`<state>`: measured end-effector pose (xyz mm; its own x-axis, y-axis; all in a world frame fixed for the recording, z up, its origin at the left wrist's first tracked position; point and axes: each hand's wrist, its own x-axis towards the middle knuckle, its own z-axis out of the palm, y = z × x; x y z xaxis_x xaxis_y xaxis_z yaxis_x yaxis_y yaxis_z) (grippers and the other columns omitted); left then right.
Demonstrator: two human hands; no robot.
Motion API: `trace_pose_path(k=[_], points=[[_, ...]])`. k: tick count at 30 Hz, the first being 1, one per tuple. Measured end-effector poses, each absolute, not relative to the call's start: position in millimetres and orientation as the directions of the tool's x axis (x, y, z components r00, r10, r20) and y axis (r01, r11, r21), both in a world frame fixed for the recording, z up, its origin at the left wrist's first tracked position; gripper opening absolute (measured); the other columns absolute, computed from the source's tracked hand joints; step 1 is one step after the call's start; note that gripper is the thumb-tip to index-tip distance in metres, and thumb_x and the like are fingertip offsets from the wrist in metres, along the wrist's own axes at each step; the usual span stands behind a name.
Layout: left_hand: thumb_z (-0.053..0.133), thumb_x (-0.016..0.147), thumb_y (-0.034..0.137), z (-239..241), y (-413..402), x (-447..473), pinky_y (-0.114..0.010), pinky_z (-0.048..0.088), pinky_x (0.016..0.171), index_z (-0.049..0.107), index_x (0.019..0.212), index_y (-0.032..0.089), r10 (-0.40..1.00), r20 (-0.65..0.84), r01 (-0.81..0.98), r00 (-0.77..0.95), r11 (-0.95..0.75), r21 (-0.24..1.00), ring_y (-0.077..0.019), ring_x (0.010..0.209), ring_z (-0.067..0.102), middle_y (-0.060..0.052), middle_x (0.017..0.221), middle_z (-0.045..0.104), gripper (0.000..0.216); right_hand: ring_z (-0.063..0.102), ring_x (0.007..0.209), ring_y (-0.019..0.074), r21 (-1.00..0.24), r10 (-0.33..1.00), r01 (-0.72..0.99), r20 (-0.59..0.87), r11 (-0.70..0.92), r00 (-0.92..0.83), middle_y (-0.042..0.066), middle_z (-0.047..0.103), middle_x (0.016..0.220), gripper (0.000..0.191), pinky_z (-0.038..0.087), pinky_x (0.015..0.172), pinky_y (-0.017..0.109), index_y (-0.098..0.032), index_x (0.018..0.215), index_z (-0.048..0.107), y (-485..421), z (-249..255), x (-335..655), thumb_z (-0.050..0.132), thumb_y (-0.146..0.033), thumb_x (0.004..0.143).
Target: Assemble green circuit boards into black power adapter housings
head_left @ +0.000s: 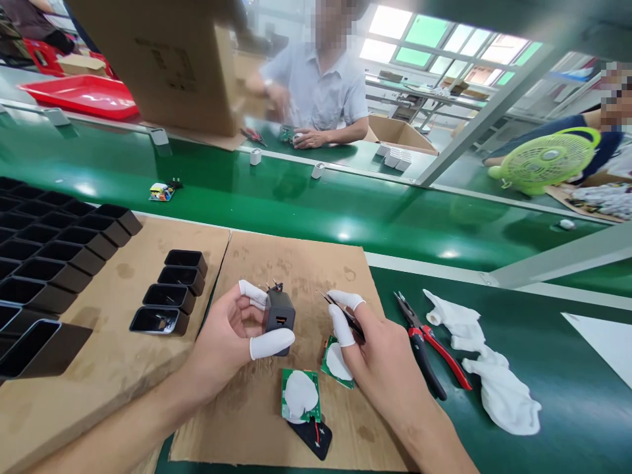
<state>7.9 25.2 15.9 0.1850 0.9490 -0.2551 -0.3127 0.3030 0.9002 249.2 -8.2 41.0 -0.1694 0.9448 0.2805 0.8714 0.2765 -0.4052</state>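
My left hand (237,329), with white finger cots on thumb and finger, grips a black charger (279,319); its port faces me and metal prongs stick up behind. Between the cotted thumb and finger of my right hand (370,336) are dark tweezers (345,311), their tips pointing toward the charger but apart from it. Below lies a green circuit board (300,395) with a white blob, wired in red to a black end plate (316,436). Another circuit board (338,362) with white on it is partly hidden by my right hand.
Open black housings (165,320) stand on cardboard (197,395) at left, with many more behind. Red-black pliers (429,345) and crumpled white cloth (494,368) lie right. Beyond, a green conveyor (296,204) carries white chargers (255,156); a person (320,92) works across it.
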Motion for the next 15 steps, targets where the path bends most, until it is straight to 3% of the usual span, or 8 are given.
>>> trace_pose_path(k=[5, 9, 11, 15], points=[[0.11, 0.053, 0.024, 22, 27, 6, -0.033, 0.072, 0.077, 0.068, 0.098, 0.023, 0.941, -0.281, -0.309, 0.187, 0.328, 0.893, -0.0194, 0.086, 0.07, -0.004, 0.1, 0.078, 0.061, 0.084, 0.073, 0.0265, -0.323, 0.936, 0.902, 0.297, 0.286, -0.19, 0.007, 0.09, 0.097, 0.028, 0.056, 0.059, 0.034, -0.019, 0.134, 0.076, -3, 38, 253, 0.055, -0.019, 0.115], [0.11, 0.054, 0.026, 20, 28, 7, -0.031, 0.069, 0.082, 0.069, 0.099, 0.022, 0.939, -0.299, -0.254, 0.168, 0.335, 0.907, -0.0189, 0.088, 0.073, -0.004, 0.101, 0.08, 0.061, 0.085, 0.101, 0.0357, -0.19, 0.87, 0.912, 0.421, 0.363, -0.258, 0.016, 0.087, 0.118, 0.028, 0.065, 0.081, 0.046, -0.017, 0.138, 0.074, -2, 35, 252, 0.056, -0.026, 0.119], [0.11, 0.057, 0.032, 16, 27, 9, -0.03, 0.068, 0.081, 0.067, 0.099, 0.022, 0.948, -0.287, -0.238, 0.14, 0.314, 0.919, -0.0188, 0.086, 0.075, -0.003, 0.099, 0.081, 0.061, 0.082, 0.116, 0.0364, -0.239, 0.827, 0.852, 0.462, 0.465, -0.321, 0.018, 0.083, 0.131, 0.036, 0.067, 0.095, 0.05, -0.018, 0.15, 0.068, -6, 37, 246, 0.064, -0.033, 0.117], [0.104, 0.075, 0.043, 4, 17, 13, -0.034, 0.071, 0.088, 0.068, 0.109, 0.022, 0.964, -0.236, -0.216, 0.126, 0.259, 0.942, -0.0226, 0.094, 0.083, -0.004, 0.1, 0.082, 0.053, 0.076, 0.14, 0.0347, -0.423, 0.813, 0.705, 0.413, 0.569, -0.409, 0.018, 0.072, 0.155, 0.074, 0.069, 0.11, 0.045, -0.026, 0.173, 0.049, -19, 38, 227, 0.08, -0.041, 0.109]])
